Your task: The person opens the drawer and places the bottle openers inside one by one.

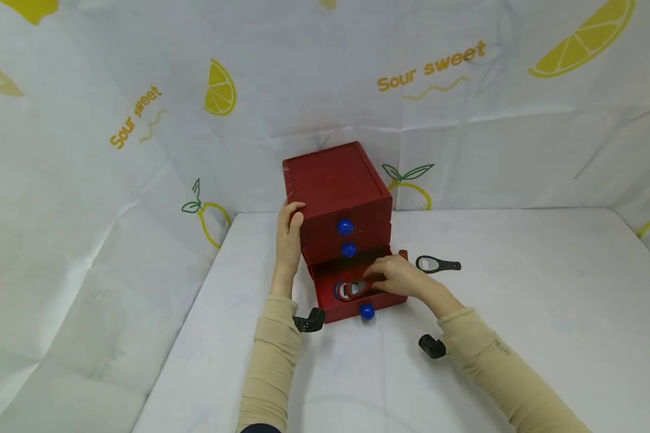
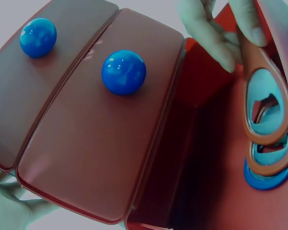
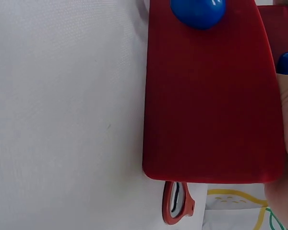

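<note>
A red drawer cabinet (image 1: 330, 180) with blue knobs stands near the back of the table, its bottom drawer (image 1: 338, 312) pulled out. My left hand (image 1: 288, 240) rests against the cabinet's left side near the top front corner, fingers extended. Inside the drawer, my right hand (image 1: 394, 275) pinches the handle of a reddish-brown bottle opener (image 2: 249, 115) between thumb and fingers. That opener overlaps another reddish-brown opener (image 2: 271, 167), with a blue one (image 2: 266, 182) beneath. In the right wrist view, the drawer front hides the right fingertips.
Right of the drawer, a black bottle opener (image 1: 437, 264) lies on the white table. A red opener (image 3: 175, 206) lies beside the drawer, partly hidden behind it. A lemon-print sheet (image 1: 303, 72) hangs behind the cabinet.
</note>
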The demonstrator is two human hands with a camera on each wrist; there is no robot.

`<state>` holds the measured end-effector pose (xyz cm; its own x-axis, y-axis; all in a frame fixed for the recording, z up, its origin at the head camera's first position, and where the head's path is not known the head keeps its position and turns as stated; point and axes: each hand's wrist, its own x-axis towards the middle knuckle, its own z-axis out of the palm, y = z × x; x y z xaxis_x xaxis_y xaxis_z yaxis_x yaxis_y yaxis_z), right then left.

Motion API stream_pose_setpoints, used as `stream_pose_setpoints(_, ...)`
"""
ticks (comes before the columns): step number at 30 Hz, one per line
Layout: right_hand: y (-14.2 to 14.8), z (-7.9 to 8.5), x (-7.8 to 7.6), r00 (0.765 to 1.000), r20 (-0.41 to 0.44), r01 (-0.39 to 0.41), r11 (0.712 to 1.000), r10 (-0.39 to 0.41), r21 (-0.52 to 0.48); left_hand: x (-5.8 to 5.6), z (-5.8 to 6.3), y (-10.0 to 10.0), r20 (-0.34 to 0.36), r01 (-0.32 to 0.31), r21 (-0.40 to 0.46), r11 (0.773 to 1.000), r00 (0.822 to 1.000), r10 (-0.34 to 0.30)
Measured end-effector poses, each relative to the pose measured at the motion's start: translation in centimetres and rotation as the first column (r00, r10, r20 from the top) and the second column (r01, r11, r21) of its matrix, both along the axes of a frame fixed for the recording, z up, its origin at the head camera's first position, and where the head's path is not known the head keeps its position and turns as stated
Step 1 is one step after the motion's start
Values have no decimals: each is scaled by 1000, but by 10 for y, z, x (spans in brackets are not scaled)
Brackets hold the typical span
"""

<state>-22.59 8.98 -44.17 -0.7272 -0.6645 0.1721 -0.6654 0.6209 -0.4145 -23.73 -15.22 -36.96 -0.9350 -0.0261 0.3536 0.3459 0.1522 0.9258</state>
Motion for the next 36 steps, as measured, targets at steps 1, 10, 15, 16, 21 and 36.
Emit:
stream_pose_setpoints(1,0,0,0,1000,-4,-3,1000,3,2,0,0,0,-2,1,-1,1000,1000,-1)
stream_pose_setpoints(10,-1,0,0,1000,19,17,999,-16,-28,0,2,1,-18,2,-6,1000,1000,-2)
stream_pose_setpoints(15,-1,2,3,998,48,38,999,-36,-36,0,0,1,-14,5,-4,1000,1000,-5)
stream_pose_setpoints(16,0,3,4,998,56,44,998,-42,-38,0,0,1,-12,6,-2,1000,1000,-6)
stream_pose_setpoints(21,6,8,7,994,83,84,992,-76,-98,0,-1,1,-12,9,3,1000,1000,-9)
stream_pose_setpoints(36,60,4,8,974,15,223,947,-225,-233,-16,-22,-7,0,2,-9,1000,1000,-2)
